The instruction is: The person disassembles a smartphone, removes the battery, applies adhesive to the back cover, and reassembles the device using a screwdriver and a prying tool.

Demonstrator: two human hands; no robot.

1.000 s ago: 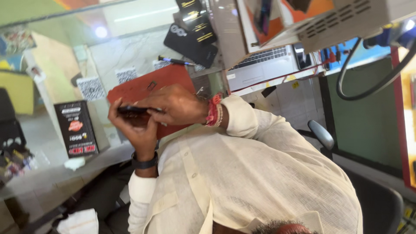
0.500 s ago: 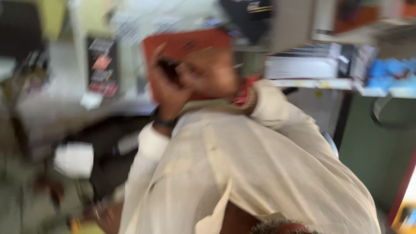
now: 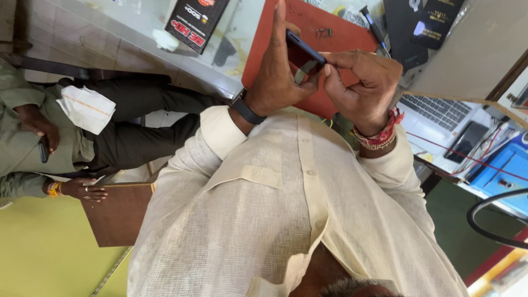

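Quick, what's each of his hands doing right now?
Left hand: closed around the dark phone.
Right hand: fingers pinched at the phone's lower edge.

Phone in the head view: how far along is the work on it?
Done: a small metal part lies loose on the red mat, and a dark-handled tool is set down there, unheld. In hand: the left hand grips the dark phone on edge while the right hand pinches at its end. Left: the phone looks shut in one piece; whether anything is out cannot be told.
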